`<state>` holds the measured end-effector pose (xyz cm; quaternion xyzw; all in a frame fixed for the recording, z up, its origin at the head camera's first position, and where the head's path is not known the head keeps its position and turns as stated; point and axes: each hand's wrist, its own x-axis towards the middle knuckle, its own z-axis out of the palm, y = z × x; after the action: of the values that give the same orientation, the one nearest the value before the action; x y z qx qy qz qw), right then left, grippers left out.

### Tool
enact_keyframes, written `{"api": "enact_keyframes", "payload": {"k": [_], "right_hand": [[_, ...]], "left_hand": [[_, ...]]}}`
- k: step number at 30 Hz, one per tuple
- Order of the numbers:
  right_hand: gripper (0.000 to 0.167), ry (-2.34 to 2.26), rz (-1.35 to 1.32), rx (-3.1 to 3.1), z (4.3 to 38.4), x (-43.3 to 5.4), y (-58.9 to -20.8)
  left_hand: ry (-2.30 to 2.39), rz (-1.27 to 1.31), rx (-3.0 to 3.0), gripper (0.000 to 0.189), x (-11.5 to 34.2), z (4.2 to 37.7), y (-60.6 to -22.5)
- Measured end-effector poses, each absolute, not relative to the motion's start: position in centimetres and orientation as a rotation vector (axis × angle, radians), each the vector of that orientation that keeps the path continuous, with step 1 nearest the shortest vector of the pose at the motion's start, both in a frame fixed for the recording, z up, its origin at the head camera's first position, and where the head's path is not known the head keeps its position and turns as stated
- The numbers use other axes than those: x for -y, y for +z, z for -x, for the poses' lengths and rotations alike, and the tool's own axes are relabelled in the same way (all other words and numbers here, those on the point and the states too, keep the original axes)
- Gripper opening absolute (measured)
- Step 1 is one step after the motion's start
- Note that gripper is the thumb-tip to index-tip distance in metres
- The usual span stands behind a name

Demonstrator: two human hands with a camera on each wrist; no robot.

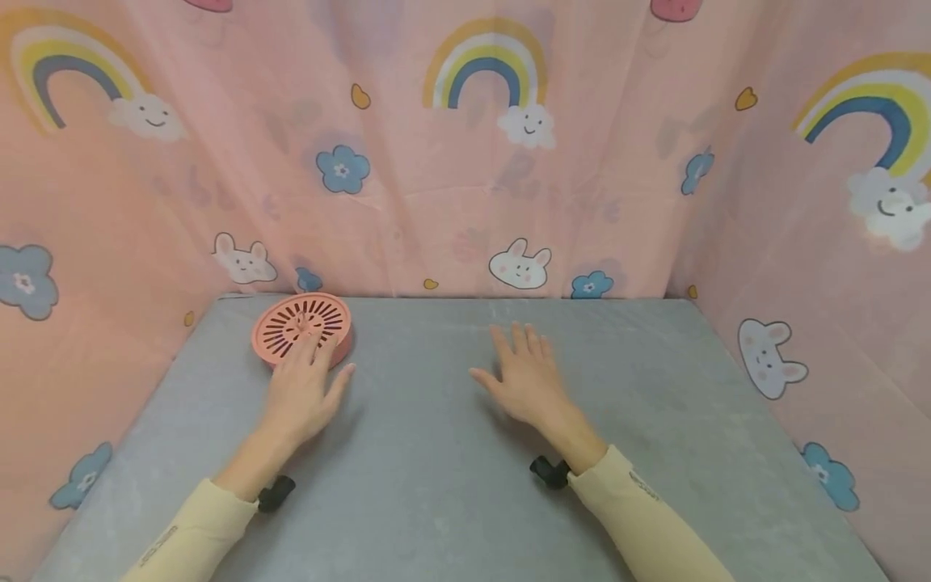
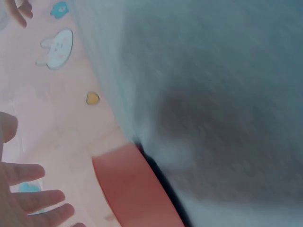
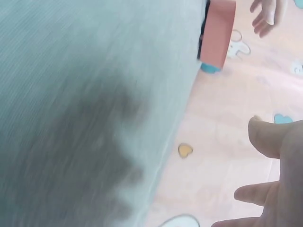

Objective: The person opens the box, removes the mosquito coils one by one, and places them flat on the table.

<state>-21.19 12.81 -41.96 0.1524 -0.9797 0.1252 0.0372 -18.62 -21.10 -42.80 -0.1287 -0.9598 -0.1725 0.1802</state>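
Observation:
A round pink box with a slotted lid (image 1: pixel 272 333) stands at the back left of the grey table. Its plain pink side (image 2: pixel 135 189) shows in the left wrist view, and a dark gap lies along its base. Over the near right part of the lid, my left hand (image 1: pixel 300 396) has its fingers extended and thumb spread, holding nothing; in the left wrist view the fingers look apart from the box. My right hand (image 1: pixel 529 380) hovers above the table right of centre, fingers straight, thumb out, with its shadow beneath. The box (image 3: pixel 218 35) also appears beyond it in the right wrist view.
The grey cloth-covered table (image 1: pixel 436 453) reaches back to a pink curtain (image 1: pixel 407 226) printed with rainbows, rabbits and flowers. The curtain encloses the left, back and right sides. A black wrist mount (image 1: pixel 550 473) sits at the right cuff, another black mount (image 1: pixel 276 493) at the left.

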Motion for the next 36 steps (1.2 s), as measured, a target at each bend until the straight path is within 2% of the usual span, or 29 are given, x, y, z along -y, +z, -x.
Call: {"api": "enact_keyframes", "payload": {"k": [16,21,29,36], "right_hand": [[0.072,0.708,-0.507,2.995,22.5,-6.9,-41.3],[0.07,0.804,-0.506,2.967,23.2,-5.3,-41.1],[0.066,0.97,-0.54,2.905,24.5,-2.4,-41.0],[0.065,1.155,-0.538,2.91,24.6,0.0,-40.7]], "left_hand": [[-0.611,0.228,2.57,0.05,26.0,18.9,-41.6],[-0.646,0.161,2.585,0.051,27.6,19.8,-41.5],[-0.69,0.144,2.492,0.042,29.1,21.4,-42.0],[-0.736,0.033,2.578,0.043,29.9,22.4,-42.7]]}}
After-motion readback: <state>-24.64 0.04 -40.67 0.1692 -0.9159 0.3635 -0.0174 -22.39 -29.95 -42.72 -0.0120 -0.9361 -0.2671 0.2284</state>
